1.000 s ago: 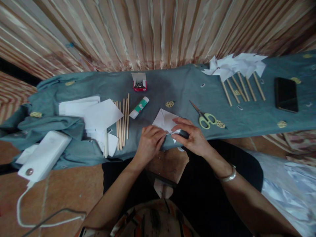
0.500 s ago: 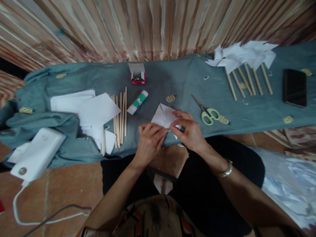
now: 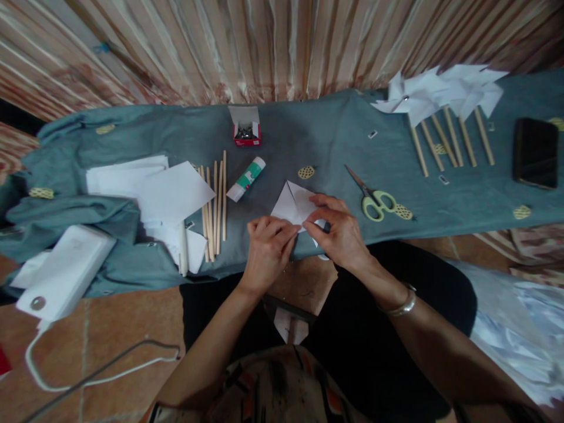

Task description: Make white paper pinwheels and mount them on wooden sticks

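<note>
A white paper sheet (image 3: 291,202) with cut or creased lines lies at the front edge of the cloth, partly covered by my fingers. My left hand (image 3: 271,247) is closed on its near edge, thumb and forefinger together. From the other side my right hand (image 3: 337,229) pinches the paper close to the left fingertips; a silver bangle circles that wrist. Just right of the hands lie green-handled scissors (image 3: 374,202). To the left rest a glue stick (image 3: 247,178) and several wooden sticks (image 3: 215,205). Exactly what the fingertips press is hidden.
Behind stands an open red box (image 3: 247,136) of small metal pieces. White paper sheets (image 3: 171,191) and a white power bank (image 3: 66,270) with a cable are at left. Several paper pinwheels (image 3: 440,94) and a dark phone (image 3: 536,153) lie on the right of the grey-green cloth (image 3: 308,135).
The view has shifted slightly, so the things on the cloth sit a little differently in the picture. Both hands keep nearly the same hold on the paper.
</note>
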Motion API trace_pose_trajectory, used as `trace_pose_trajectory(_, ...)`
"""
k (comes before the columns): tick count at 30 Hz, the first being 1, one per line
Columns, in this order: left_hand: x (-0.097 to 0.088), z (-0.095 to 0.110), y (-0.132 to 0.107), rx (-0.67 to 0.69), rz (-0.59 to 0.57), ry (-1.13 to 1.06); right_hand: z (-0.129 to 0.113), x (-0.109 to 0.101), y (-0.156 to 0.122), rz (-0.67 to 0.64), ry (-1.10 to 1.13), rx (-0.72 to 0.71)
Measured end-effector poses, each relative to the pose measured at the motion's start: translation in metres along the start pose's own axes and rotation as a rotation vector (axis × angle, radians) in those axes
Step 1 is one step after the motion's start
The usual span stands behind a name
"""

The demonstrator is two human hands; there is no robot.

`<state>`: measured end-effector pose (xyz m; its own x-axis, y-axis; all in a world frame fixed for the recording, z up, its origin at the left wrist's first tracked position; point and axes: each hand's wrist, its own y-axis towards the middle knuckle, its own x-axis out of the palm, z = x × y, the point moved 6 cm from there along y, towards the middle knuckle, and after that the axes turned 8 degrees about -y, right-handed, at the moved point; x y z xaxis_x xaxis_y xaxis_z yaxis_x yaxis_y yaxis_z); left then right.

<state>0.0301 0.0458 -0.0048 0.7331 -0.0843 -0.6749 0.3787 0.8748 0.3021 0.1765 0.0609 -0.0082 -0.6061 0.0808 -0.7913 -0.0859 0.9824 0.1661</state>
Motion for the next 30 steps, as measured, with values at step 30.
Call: trace_pose_trajectory(30, 0.002, -0.003, 0.0, -0.026, -0.002, -0.006, -0.025, 0.018, -0.018, -0.088, -0.284, -0.25)
